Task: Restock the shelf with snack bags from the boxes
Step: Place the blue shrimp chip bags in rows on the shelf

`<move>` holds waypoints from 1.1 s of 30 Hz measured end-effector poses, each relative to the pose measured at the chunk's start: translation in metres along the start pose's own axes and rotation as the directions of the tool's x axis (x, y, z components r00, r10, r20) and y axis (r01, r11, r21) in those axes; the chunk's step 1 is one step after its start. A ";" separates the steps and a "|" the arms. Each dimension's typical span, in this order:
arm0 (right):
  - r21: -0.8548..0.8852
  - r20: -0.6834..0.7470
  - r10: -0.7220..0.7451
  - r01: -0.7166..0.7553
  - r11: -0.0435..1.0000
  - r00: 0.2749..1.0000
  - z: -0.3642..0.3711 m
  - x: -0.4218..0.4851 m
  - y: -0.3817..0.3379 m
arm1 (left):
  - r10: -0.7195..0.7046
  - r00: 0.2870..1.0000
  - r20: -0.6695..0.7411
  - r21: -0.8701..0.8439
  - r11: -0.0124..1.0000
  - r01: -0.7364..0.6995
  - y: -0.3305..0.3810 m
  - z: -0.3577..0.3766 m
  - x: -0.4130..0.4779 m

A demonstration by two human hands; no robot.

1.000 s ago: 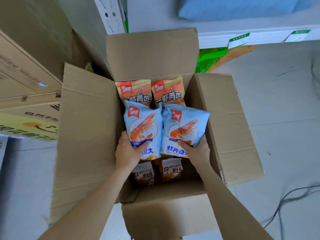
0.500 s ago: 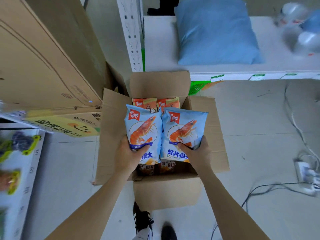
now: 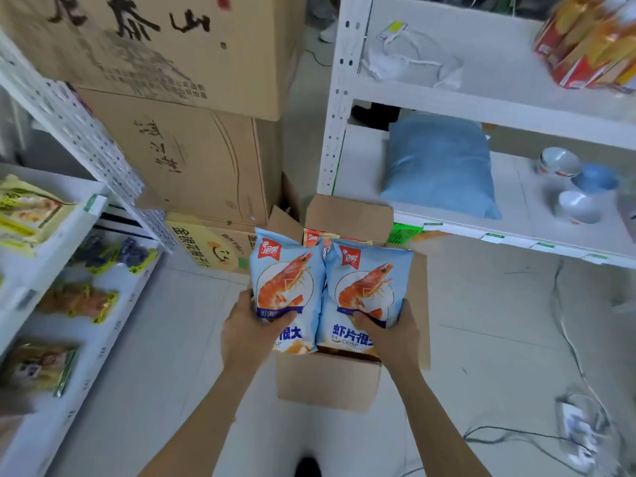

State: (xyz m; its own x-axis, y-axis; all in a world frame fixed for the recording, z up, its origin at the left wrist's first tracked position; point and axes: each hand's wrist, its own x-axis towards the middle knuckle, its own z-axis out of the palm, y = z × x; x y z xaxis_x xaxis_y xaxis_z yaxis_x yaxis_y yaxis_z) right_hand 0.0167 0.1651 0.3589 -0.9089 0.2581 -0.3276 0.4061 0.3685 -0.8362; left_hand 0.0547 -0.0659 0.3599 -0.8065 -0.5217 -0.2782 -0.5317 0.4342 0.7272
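The thumb of the left hand [image 3: 247, 333] is pressed across the front of one blue shrimp-chip bag [image 3: 287, 280], with the other fingers curled behind it, out of sight. The second blue bag [image 3: 366, 287] is clamped in the same way by the right hand [image 3: 392, 335], thumb in front and fingers hidden behind. The two bags are held upright, side by side, their inner edges touching, above an open cardboard box [image 3: 330, 383] on the floor. Orange bag tops [image 3: 312, 237] are seen inside the box behind the blue bags; their number cannot be told.

To the left of the box, three cartons [image 3: 192, 160] are stacked, the lowest printed yellow. Further left, a white shelf [image 3: 99, 342] is stocked with blurred snack packets [image 3: 77, 299] on several levels.

To the right, behind the box, a second white shelf unit [image 3: 447, 101] is found. On its lower board a blue pillow-like pack [image 3: 437, 166] is laid, with three bowls [image 3: 559, 161] near it, one of them blue. On the board above, a crumpled white plastic bag [image 3: 409, 60] and red-and-yellow packs [image 3: 592, 39] are kept. Cables [image 3: 568, 339] are trailed over the floor on the right, towards a blurred power strip [image 3: 581, 425].
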 end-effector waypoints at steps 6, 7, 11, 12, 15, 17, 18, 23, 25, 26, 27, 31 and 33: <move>-0.023 0.112 -0.085 0.089 0.996 0.990 0.017 -0.057 -0.038 | -0.032 0.994 -0.104 -0.057 0.998 0.026 -0.009 -0.083 -0.043; -0.025 0.132 -0.106 0.110 0.994 0.986 0.021 -0.068 -0.045 | -0.041 0.992 -0.123 -0.069 0.997 0.032 -0.013 -0.098 -0.050; 0.003 0.215 -0.185 0.189 0.982 0.959 0.041 -0.114 -0.072 | -0.074 0.974 -0.216 -0.106 0.993 0.052 -0.030 -0.154 -0.083; 0.012 0.245 -0.200 0.203 0.979 0.949 0.047 -0.125 -0.078 | -0.089 0.966 -0.242 -0.119 0.991 0.062 -0.036 -0.167 -0.092; 0.029 0.339 -0.262 0.268 0.963 0.904 0.070 -0.157 -0.095 | -0.151 0.933 -0.326 -0.174 0.980 0.098 -0.055 -0.207 -0.123; 0.044 0.413 -0.297 0.307 0.951 0.861 0.083 -0.181 -0.108 | -0.199 0.898 -0.394 -0.205 0.971 0.125 -0.069 -0.230 -0.146; 0.058 0.444 -0.318 0.328 0.943 0.838 0.090 -0.193 -0.114 | -0.225 0.877 -0.424 -0.223 0.965 0.140 -0.076 -0.241 -0.158; 0.110 0.580 -0.417 0.440 0.891 0.700 0.114 -0.267 -0.140 | -0.349 0.741 -0.573 -0.325 0.927 0.185 -0.110 -0.289 -0.231; 0.118 0.647 -0.422 0.463 0.878 0.635 0.125 -0.297 -0.145 | -0.399 0.684 -0.610 -0.369 0.907 0.201 -0.125 -0.306 -0.263; 0.120 0.674 -0.426 0.480 0.869 0.603 0.131 -0.313 -0.146 | -0.423 0.656 -0.624 -0.391 0.897 0.207 -0.132 -0.316 -0.280; 0.122 0.693 -0.431 0.496 0.860 0.577 0.137 -0.330 -0.146 | -0.443 0.627 -0.641 -0.408 0.888 0.211 -0.140 -0.325 -0.296; 0.151 0.744 -0.453 0.537 0.830 0.491 0.159 -0.404 -0.149 | -0.488 0.501 -0.715 -0.436 0.871 0.227 -0.172 -0.361 -0.361; 0.169 0.776 -0.453 0.548 0.819 0.439 0.168 -0.438 -0.150 | -0.501 0.461 -0.732 -0.450 0.864 0.226 -0.184 -0.379 -0.387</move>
State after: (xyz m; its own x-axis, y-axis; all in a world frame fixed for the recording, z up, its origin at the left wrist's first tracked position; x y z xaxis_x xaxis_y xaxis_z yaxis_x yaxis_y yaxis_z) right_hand 0.3382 -0.1530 0.5543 -0.6571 -0.7464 -0.1058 -0.1815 0.2929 -0.9388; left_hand 0.5630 -0.2220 0.5711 0.0843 -0.9959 -0.0332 -0.5252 -0.0727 0.8479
